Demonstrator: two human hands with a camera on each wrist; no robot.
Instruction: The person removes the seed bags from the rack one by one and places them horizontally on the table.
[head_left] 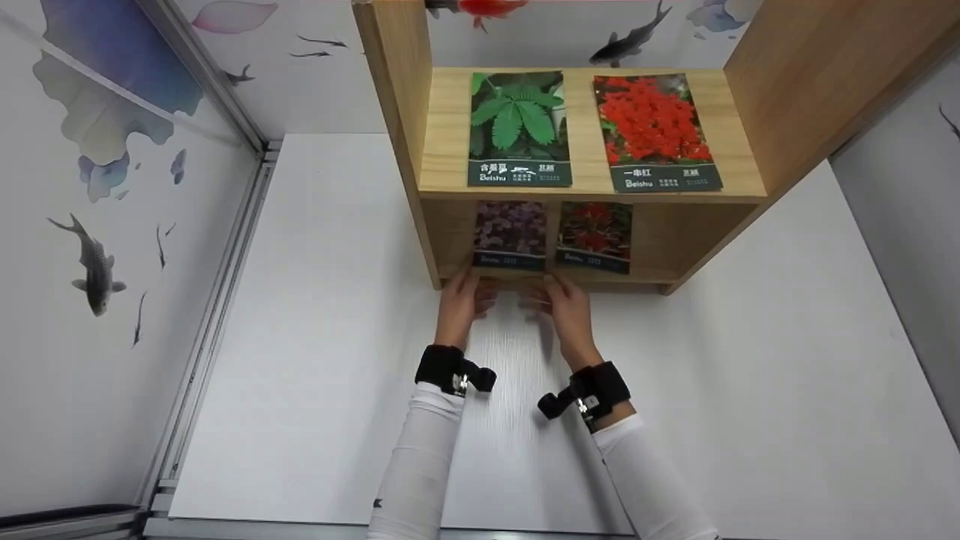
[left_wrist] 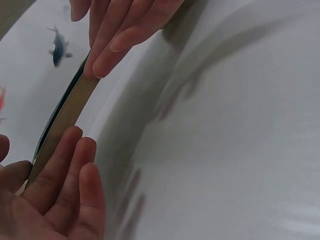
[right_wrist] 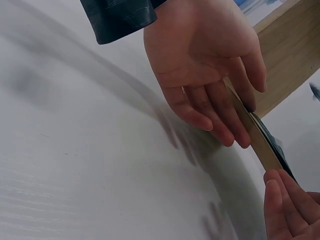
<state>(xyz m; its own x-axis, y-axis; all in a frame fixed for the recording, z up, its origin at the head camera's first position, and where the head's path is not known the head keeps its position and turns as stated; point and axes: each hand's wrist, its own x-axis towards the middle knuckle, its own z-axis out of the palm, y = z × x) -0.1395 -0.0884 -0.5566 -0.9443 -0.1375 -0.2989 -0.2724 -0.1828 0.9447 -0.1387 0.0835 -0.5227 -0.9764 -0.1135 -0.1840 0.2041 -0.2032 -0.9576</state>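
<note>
Both hands holding 1 seed packet (left_wrist: 62, 120) by its ends, right at front edge of wooden shelf (head_left: 585, 184), just above table (head_left: 750, 360). Left hand (head_left: 466, 296) fingers straight along 1 end, right hand (head_left: 564, 300) same on other end. Packet bowing a bit. 4 other packets on shelf. Risk: squeeze harder, packet buckles or pops out; could bump purple packet (head_left: 510, 234) behind it.
</note>
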